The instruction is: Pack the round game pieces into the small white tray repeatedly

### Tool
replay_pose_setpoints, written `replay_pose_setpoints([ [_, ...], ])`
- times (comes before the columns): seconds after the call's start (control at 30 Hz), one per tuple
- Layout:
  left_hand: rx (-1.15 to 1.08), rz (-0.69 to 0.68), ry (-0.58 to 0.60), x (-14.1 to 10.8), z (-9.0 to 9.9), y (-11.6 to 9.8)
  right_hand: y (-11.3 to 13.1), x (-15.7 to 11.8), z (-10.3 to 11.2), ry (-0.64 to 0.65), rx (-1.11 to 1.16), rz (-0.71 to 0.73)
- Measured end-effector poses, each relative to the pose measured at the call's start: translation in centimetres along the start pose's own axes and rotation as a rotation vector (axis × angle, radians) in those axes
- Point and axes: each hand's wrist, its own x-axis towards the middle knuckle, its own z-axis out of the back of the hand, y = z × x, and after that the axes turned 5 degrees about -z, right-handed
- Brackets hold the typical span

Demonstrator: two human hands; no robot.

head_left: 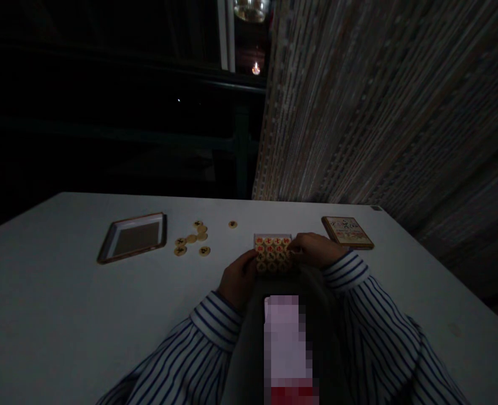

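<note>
A small clear-edged tray (273,235) lies in front of me, with rows of round Chinese chess pieces (270,248) in it. The far rows carry red characters and the nearer rows dark ones. My left hand (237,279) grips the tray's left edge with curled fingers. At the right edge, my right hand (316,249) has its fingers closed on the tray near the red pieces. Whether a single piece is pinched there is too dark to tell. Beyond my left hand, several loose chess pieces (191,239) are scattered, some touching or overlapping. One piece (232,224) lies apart.
An open shallow tin (133,238) rests on the white table (63,315) at the left. To the right lies a printed lid (347,231). A string curtain (337,112) hangs behind the table's far right edge. A pixelated bright patch (288,349) covers the area below the tray.
</note>
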Motion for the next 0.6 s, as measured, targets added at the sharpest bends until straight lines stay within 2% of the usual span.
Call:
replay_pose_setpoints([
  [0.27, 0.039, -0.040, 0.014, -0.03, 0.08, 0.42, -0.31, 0.18, 0.06, -0.012, 0.009, -0.012],
  [0.6, -0.012, -0.025, 0.002, 0.01, -0.09, 0.61, 0.02, 0.11, -0.09, -0.010, -0.019, -0.024],
])
